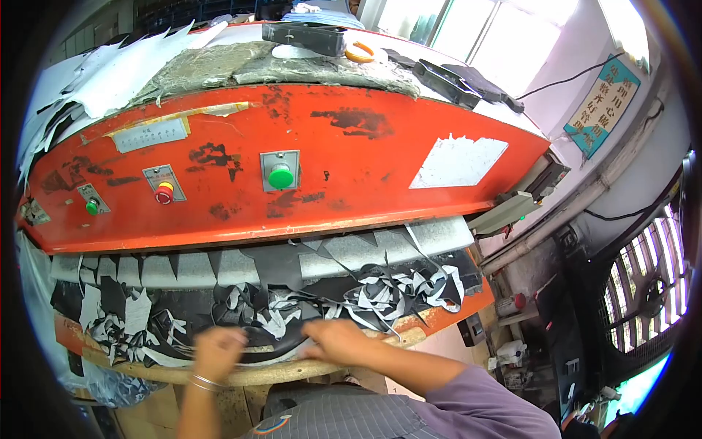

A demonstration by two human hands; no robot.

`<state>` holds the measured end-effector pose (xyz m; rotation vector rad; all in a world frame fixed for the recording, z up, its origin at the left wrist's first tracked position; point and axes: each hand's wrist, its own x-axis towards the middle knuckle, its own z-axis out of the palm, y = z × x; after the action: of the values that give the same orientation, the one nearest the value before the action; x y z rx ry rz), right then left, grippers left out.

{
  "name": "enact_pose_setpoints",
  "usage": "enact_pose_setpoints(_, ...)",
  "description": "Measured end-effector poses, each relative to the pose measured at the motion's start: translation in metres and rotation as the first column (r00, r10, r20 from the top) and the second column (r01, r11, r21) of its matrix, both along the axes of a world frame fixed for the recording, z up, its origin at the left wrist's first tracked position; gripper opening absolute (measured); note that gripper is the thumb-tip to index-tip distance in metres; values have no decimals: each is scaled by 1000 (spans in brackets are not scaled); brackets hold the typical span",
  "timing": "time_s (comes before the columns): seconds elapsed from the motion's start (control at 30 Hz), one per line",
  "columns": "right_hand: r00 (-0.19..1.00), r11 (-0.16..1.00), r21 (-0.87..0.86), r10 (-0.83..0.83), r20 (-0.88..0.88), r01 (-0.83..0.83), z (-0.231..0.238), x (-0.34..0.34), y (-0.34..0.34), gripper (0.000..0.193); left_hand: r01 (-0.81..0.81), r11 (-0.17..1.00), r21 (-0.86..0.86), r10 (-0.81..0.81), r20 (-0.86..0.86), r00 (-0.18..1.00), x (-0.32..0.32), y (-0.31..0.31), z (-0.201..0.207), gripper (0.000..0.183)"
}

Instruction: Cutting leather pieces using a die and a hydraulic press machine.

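My left hand (pixel 219 350) is smeared by motion at the front edge of the machine's bed, so its fingers do not read clearly. To its right, my right hand (pixel 335 341) has its fingers curled over a black sheet (pixel 281 338) that stretches between the two hands. Behind them lies a tangle of cut scraps (pixel 391 291), black on one side and pale grey on the other. A second heap of scraps (pixel 121 329) sits at the left of the bed. Black pointed offcuts (pixel 272 265) hang over the pale slab (pixel 175 269) at the back.
A large red press (pixel 351 175) spans the far side, with a big green button (pixel 280 176) and a red stop button (pixel 164 192). A wooden rail (pixel 307 368) borders the bed in front. Black trays (pixel 303 36) and a tape roll (pixel 360 51) lie on top. A fan (pixel 647 296) stands at right.
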<state>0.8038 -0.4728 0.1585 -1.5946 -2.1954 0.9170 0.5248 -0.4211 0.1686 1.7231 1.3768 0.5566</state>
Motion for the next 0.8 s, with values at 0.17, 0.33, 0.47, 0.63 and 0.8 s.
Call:
enact_pose_setpoints(0.17,985,988,140,34,172,-58,-27,3,-63,46,312,865,393,-242,-219,945,73,-71,-25,17)
enact_pose_setpoints(0.33,980,974,228,-37,194,-8,-33,11,-66,40,225,871,436,-148,-204,968,89,-78,-35,15)
enact_pose_setpoints(0.47,972,988,139,30,234,-63,-40,26,-53,44,245,888,389,-162,-235,958,94,-75,-44,16)
enact_pose_setpoints(0.63,975,973,-91,202,-92,-211,-25,82,45,38,371,915,161,-344,-170,923,81,-36,-45,18)
enact_pose_setpoints(0.8,915,887,357,-369,161,294,-32,131,150,53,138,898,418,-98,-116,988,114,-2,-18,18)
